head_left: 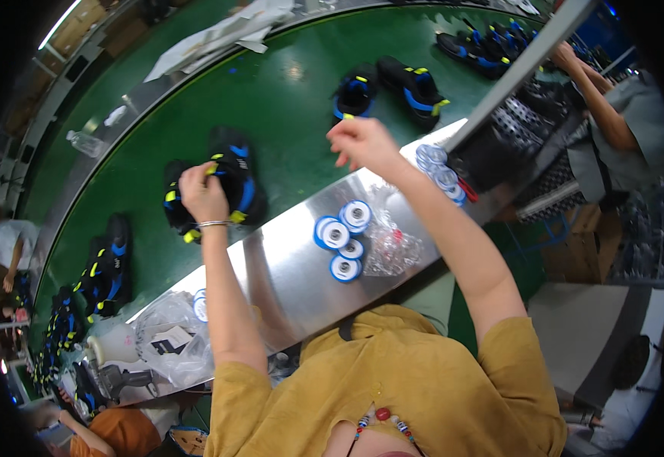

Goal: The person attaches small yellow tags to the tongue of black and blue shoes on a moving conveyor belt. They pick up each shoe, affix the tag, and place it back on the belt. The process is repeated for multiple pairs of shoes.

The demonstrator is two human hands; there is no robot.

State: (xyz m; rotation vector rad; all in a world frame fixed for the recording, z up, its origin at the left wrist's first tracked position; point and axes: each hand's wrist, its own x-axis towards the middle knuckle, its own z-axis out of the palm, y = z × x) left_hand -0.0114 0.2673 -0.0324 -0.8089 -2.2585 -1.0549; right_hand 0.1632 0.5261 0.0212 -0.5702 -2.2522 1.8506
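My left hand [204, 194] is closed on the yellow tab of a black and blue shoe [173, 183] on the green surface. Its mate, another black and blue shoe [236, 171], lies against it on the right. In the air above the green surface, my right hand [366, 145] has loosely bent fingers, somewhat apart, with nothing visible in them. Just beyond it sits a pair of similar shoes, the nearer one [355, 91] by my fingertips and the other shoe [412, 90] to its right.
A metal ledge [282, 266] runs in front of me, bearing round blue-and-white discs [336, 234] and clear plastic pieces [393, 251]. At left lie a plastic bag [168, 327] and a grey handheld tool [126, 379]. More shoes [107, 266] line the green conveyor [294, 107]. Co-workers are on both sides.
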